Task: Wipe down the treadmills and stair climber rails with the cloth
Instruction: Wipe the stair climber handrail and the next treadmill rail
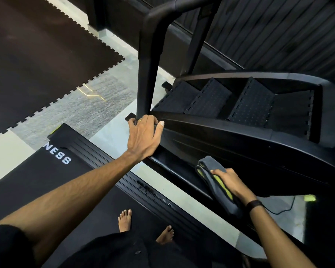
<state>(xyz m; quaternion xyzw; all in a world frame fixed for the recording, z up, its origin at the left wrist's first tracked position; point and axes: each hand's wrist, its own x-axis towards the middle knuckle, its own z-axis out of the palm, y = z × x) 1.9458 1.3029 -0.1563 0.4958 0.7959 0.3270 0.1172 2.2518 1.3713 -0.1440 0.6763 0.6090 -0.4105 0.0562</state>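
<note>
We hold the rail post (145,78) tight at its bottom with our left hand (143,136), so our right hand (233,183), fingers closed on the folded cloth (214,180), should press flat and rub slowly along the stair climber's side (230,140).

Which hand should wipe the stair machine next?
The right hand, I think. It already holds the folded grey cloth against the side of the stair climber. The left hand has no cloth; it grips the bottom of the upright rail, steadying the person.
</note>
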